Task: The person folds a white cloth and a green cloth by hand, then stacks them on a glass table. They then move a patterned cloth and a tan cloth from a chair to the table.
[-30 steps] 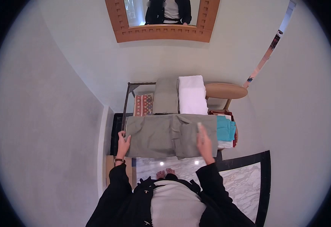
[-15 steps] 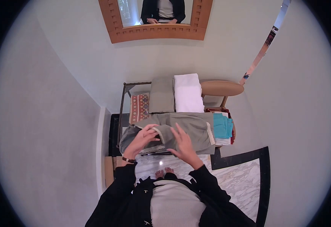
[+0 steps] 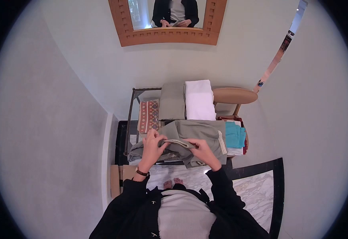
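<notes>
A grey-green cloth (image 3: 204, 133) with a lace-like pale trim on its right side lies loosely across the front of a glass-topped table. My left hand (image 3: 153, 145) pinches one end of a light-edged fold of this cloth. At the other end of the fold, my right hand (image 3: 202, 150) grips it between thumb and fingers. The fold is raised a little above the rest of the cloth, which hangs in creases below it.
Behind the cloth are a folded grey-green cloth (image 3: 172, 100), a folded white cloth (image 3: 200, 99) and a patterned cloth (image 3: 148, 115). Turquoise cloth (image 3: 235, 134) lies on a chair (image 3: 235, 95) at the right. A framed mirror (image 3: 170, 36) hangs above.
My right hand has closed on the cloth's edge, where its fingers were spread before. The left hand has turned more upright, and the fold is now stretched between both hands.
</notes>
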Demonstrator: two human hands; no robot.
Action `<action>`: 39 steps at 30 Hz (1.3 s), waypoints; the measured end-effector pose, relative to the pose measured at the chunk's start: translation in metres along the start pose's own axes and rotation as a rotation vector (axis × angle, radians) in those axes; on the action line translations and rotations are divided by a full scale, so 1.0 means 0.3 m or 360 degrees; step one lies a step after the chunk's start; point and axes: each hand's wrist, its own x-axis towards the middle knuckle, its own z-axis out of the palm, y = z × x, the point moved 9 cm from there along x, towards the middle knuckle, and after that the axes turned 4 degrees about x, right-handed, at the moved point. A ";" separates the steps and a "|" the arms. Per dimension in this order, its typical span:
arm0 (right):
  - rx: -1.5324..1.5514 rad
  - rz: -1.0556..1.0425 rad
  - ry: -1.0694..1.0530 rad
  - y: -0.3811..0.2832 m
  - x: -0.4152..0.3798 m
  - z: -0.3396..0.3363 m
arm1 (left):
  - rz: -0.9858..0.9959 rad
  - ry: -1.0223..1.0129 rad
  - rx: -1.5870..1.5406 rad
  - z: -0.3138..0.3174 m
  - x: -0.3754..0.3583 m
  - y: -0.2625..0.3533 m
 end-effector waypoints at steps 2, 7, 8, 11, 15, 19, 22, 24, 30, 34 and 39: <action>-0.0049 0.0069 -0.0103 -0.038 -0.011 0.003 | 0.0043 0.0091 0.0041 0.024 -0.019 -0.049; -0.0231 -0.0188 0.0022 -0.227 -0.046 -0.046 | -0.0200 -0.0150 -0.0093 0.161 -0.067 -0.247; -0.0234 -0.0251 0.0105 -0.260 -0.056 -0.065 | -0.0198 -0.0196 -0.0143 0.186 -0.076 -0.269; -0.0143 -0.0356 0.0435 -0.311 -0.084 -0.132 | -0.0120 -0.0301 -0.0078 0.214 -0.109 -0.279; 0.0211 -0.0224 0.0942 -0.284 -0.134 -0.252 | 0.0001 -0.0230 0.0215 0.246 -0.169 -0.329; -0.0050 -0.0378 0.1213 -0.346 -0.208 -0.378 | -0.0443 -0.0065 0.0207 0.221 -0.205 -0.469; -0.0171 -0.0455 0.1503 -0.414 -0.284 -0.508 | -0.0512 0.0379 0.0098 0.095 -0.206 -0.530; -0.0243 -0.0539 0.1677 -0.466 -0.333 -0.587 | -0.0435 0.0535 0.0011 -0.020 -0.174 -0.491; -0.0487 -0.0865 0.2126 -0.653 -0.500 -0.751 | -0.0398 0.0775 -0.0126 -0.269 -0.068 -0.387; -0.0598 -0.1173 0.2495 -0.806 -0.637 -0.827 | -0.0400 0.0836 -0.0187 -0.335 -0.004 -0.371; -0.0289 -0.1301 0.2611 -0.921 -0.787 -1.030 | -0.0405 0.0720 -0.0011 -0.315 0.003 -0.439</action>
